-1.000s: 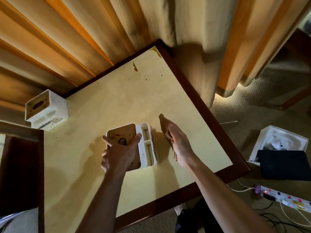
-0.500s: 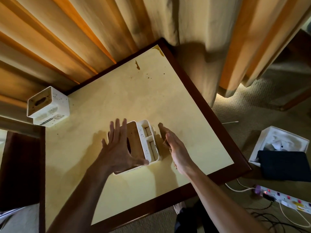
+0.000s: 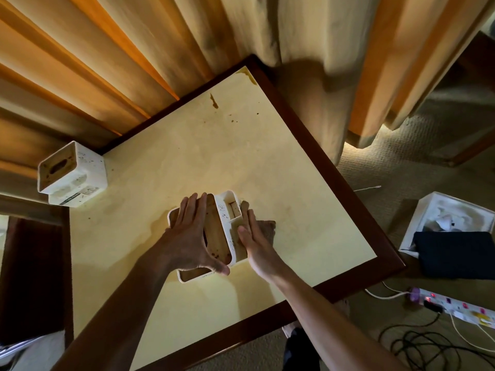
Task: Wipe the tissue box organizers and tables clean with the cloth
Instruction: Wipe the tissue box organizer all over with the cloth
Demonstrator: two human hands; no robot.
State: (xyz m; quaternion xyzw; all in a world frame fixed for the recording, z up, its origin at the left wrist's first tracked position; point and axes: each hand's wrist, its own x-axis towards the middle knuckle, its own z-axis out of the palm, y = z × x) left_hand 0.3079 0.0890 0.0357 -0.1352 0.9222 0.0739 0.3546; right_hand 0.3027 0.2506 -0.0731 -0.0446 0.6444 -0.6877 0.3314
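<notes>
The left hand (image 3: pixel 191 236) lies on top of a white tissue box organizer (image 3: pixel 224 210). Its fingers (image 3: pixel 187 210) are straight and spread flat on the brown wooden lid, and the thumb reaches round the near corner. The right hand (image 3: pixel 254 236) is flat too, with straight fingers pressing a brown cloth (image 3: pixel 267 227) against the right side of the box. The box sits near the middle of the yellow worktop (image 3: pixel 201 145), a bit toward the near edge. A second white organizer (image 3: pixel 72 178) stands well apart at the far left corner. Brown stains (image 3: pixel 213 100) mark the far part of the worktop. Curtains (image 3: pixel 107 62) hang behind. On the carpet to the right are a white box (image 3: pixel 428 218) and a power strip (image 3: pixel 460 309).
</notes>
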